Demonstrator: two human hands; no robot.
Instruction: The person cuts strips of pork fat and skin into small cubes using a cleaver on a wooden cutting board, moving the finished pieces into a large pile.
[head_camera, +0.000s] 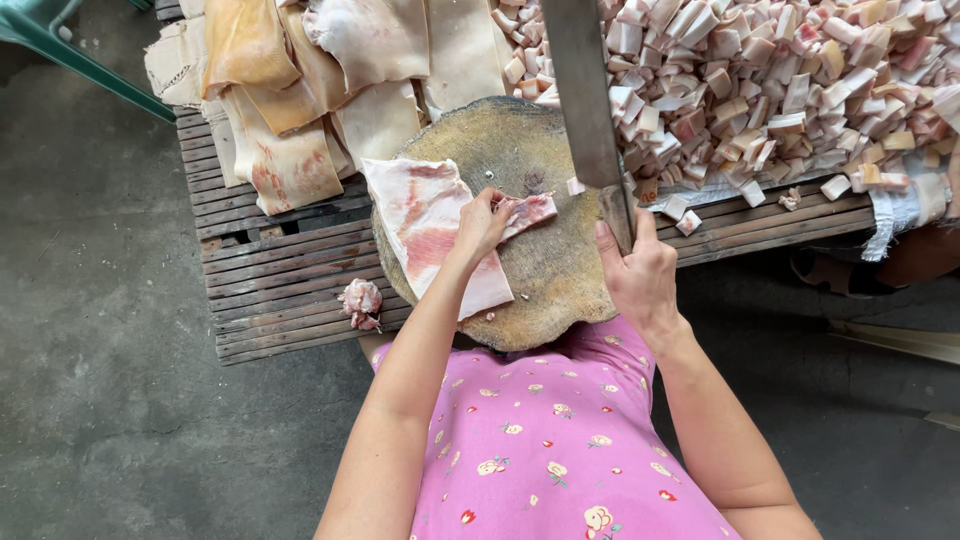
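From the head camera, the left hand (483, 222) presses down on a slab of pork belly (430, 232) lying across a round wooden chopping block (540, 270), its fingers (497, 200) curled tight around a narrow strip of meat (528, 211) at the slab's right edge. The right hand (637, 272) is wrapped closed on the handle of a large cleaver (585, 90), whose broad blade rises upright, just right of the strip. The block rests on a slatted wooden bench (275, 270). Uncut pork skin slabs (320, 70) lie piled at the bench's far left; a heap of diced pork cubes (770, 80) fills the far right. A small meat scrap (361, 302) sits on the slats beside the block. The person wears a pink flowered shirt (550, 440).
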